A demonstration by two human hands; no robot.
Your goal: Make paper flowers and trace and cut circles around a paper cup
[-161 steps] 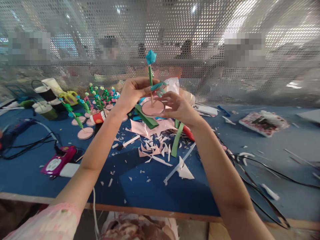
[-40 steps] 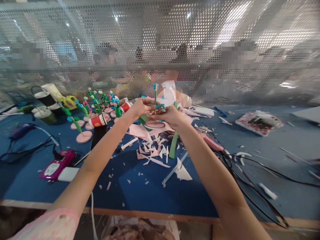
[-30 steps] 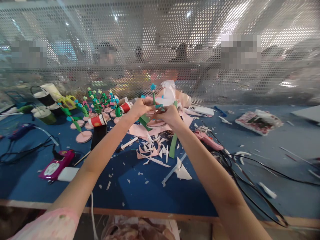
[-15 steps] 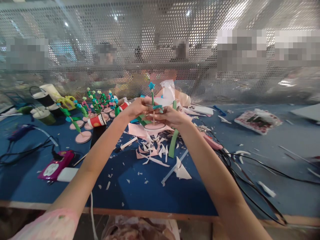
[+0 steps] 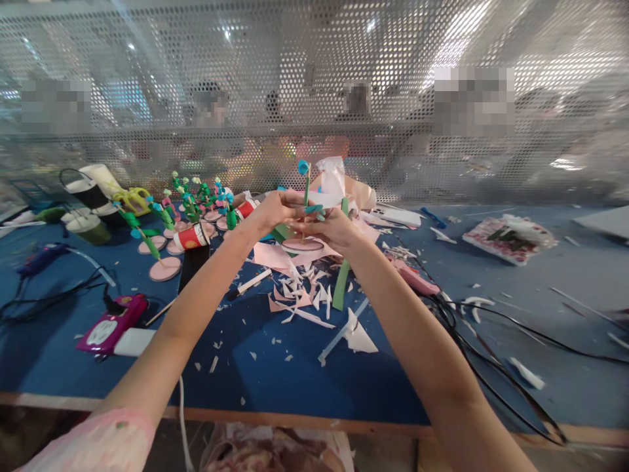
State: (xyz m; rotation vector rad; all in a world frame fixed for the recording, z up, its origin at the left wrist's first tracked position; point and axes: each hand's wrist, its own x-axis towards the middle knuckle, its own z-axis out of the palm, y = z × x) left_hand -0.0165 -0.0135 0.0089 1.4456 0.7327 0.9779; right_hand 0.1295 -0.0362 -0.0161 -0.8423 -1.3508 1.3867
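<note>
In front of us, the paper flower [image 5: 303,168] stands above scraps [image 5: 299,300] on the desk [image 5: 270,377]. Our left hand [image 5: 275,213] seems to pinch its stem [image 5: 306,194]; our right hand [image 5: 338,229] is close beside, its grip we cannot tell. Uneven pressing could make the thin stem lean, or loosen from its round base [image 5: 302,245].

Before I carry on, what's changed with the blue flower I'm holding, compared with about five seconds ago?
The blue flower has come down toward the table and turned, so its head now sits left of the stick's tip. Your left hand and right hand came down with it; neither has let go. The purple box and white scraps stayed put.
</note>
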